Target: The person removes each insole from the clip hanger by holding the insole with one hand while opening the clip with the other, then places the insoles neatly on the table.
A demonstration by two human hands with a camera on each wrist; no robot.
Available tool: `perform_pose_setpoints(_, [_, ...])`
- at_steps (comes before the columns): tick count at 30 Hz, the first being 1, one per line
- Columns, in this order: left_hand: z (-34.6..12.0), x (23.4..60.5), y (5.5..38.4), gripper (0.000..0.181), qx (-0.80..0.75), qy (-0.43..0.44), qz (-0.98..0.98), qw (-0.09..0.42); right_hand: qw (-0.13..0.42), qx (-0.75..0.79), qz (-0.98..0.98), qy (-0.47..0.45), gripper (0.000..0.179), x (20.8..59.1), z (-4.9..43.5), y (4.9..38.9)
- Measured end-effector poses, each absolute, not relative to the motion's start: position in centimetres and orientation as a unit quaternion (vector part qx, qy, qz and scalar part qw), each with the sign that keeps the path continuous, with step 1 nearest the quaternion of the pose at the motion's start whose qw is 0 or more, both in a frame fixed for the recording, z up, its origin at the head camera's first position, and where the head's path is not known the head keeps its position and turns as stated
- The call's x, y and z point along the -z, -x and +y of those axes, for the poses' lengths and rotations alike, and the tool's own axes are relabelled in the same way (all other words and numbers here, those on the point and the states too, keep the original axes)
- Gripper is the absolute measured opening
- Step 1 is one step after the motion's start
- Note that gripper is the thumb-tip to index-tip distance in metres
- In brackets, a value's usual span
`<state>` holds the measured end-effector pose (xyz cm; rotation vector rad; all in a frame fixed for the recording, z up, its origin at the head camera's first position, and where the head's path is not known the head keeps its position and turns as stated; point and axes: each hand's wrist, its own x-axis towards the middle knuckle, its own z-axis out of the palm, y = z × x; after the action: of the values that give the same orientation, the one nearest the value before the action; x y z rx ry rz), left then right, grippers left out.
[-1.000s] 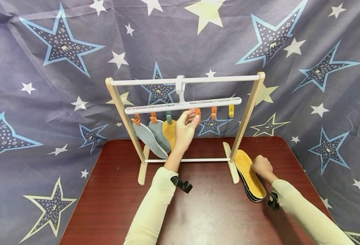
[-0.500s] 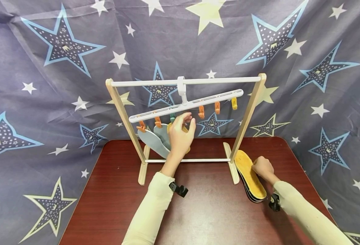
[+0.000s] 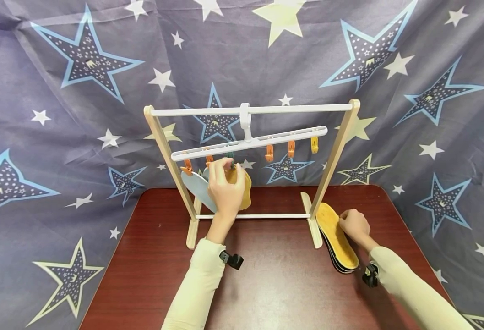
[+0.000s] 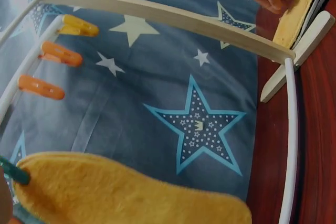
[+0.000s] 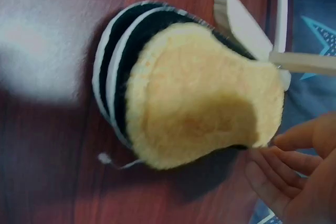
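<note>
Gray insole (image 3: 198, 188) hangs farthest left, toward the table's (image 3: 274, 270) far left corner. An orange clip (image 3: 187, 167) bites only its top end, so a bump could shake it loose. A second gray insole (image 3: 206, 173) is mostly hidden by the left hand (image 3: 225, 189). That hand's fingers are bent, with a gap to the thumb, right by the green clip (image 4: 14, 171); I cannot tell if they touch it. A squeeze there could drop the hanging yellow insole (image 4: 126, 192). The white hanger (image 3: 283, 137) tips down on its left, likely because every insole hangs on that side. More tipping could make it slide along the rack (image 3: 334, 160). Next come a bare orange clip (image 3: 269, 153), another bare orange clip (image 3: 291, 149) and a yellow clip (image 3: 314, 145). Near the table's right edge, the right hand (image 3: 355, 224) pinches the top yellow insole (image 3: 340, 240) by its rim. It lies on dark insoles (image 5: 139, 38), just beside the rack's foot. A hard tug could spill the pile or knock that foot.
</note>
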<state>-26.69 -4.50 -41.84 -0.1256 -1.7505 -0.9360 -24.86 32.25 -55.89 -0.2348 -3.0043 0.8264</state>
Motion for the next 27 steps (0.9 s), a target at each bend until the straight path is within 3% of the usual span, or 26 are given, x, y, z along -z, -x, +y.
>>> perform_pose_setpoints(9, [-5.1, 42.0, 26.9, 0.025, 0.432, 0.042, -0.737, 0.518, 0.073, -0.257, -0.964, 0.01, 0.021, 52.9, 28.5, 24.8])
perform_pose_setpoints(27, [-6.4, 41.1, 27.2, 0.019, 0.502, 0.074, -0.755, 0.417, 0.173, -0.394, -0.888, -0.161, 0.02, 46.0, 19.4, 25.7])
